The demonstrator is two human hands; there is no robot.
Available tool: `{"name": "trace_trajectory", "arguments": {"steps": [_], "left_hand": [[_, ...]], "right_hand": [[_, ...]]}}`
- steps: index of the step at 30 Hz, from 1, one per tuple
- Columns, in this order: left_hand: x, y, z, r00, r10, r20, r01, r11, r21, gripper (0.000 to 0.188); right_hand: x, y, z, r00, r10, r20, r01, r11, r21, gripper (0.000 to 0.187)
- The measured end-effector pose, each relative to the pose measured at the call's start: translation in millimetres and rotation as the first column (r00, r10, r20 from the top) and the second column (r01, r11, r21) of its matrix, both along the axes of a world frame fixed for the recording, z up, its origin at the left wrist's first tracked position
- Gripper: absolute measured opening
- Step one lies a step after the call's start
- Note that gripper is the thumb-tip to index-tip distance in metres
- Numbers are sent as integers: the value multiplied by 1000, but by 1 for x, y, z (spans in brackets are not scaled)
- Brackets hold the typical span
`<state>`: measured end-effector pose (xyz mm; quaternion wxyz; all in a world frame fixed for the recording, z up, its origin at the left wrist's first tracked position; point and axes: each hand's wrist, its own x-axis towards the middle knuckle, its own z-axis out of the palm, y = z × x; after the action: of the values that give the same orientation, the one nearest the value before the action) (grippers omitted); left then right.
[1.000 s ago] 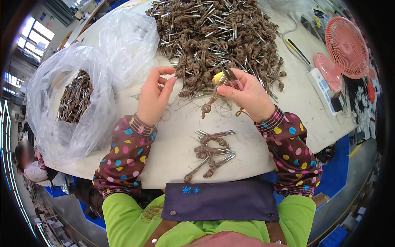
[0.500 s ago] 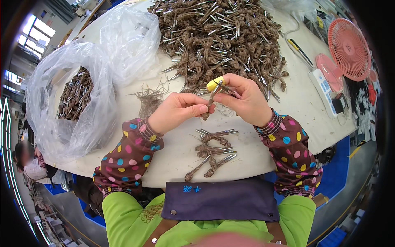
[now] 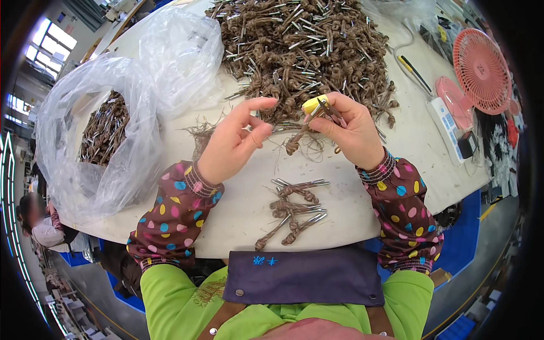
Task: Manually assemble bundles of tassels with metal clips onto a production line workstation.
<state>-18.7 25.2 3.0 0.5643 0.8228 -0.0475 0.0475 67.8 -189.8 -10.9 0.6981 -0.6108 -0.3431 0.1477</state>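
My right hand (image 3: 360, 133) is closed on a knotted brown cord (image 3: 293, 145) with a metal tip, its knot hanging below the fingers. A small dark pointed tool (image 3: 324, 107), apparently thread snips, is also in this hand; its shape is partly hidden. A yellow cover (image 3: 311, 104) wraps the right index finger. To the left, my left hand (image 3: 226, 141) is held apart from the cord, fingers spread and nothing in them. Several finished-looking knotted cords (image 3: 294, 207) lie on the table between me and my hands.
A large heap of knotted cords (image 3: 300, 56) covers the table's far side. Clear plastic bags (image 3: 136, 130) stand at left, one holding more cords (image 3: 105, 130). Loose threads (image 3: 202, 134) lie beside my left hand. At right are a pink fan (image 3: 481, 71) and a power strip (image 3: 447, 127).
My left hand has let go of the cord, moved left and opened. The right hand has shifted slightly right, still holding the cord and the dark tool.
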Motion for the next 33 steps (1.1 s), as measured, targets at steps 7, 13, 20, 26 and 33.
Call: {"name": "trace_trajectory", "arguments": {"steps": [7,13,20,26,33], "left_hand": [[-2,-3,3,919,-347,-190,349,937,-21,48],[0,-1,-2,930,-206,-303,130,959,-253,23],[1,20,8,995,-90,-41,99,871,480,19],[0,29,13,949,-39,313,-217,641,737,26],[-9,-7,15,991,-99,91,51,905,422,33]], "right_hand": [[-2,0,3,1000,29,-12,-30,999,-45,19],[-1,-1,2,999,1,-45,-2,1000,-5,20],[1,-1,1,999,-2,-54,5,998,59,20],[-1,1,1,995,-26,-92,26,1000,1,19],[-4,6,-5,975,-162,-155,172,984,52,15]]}}
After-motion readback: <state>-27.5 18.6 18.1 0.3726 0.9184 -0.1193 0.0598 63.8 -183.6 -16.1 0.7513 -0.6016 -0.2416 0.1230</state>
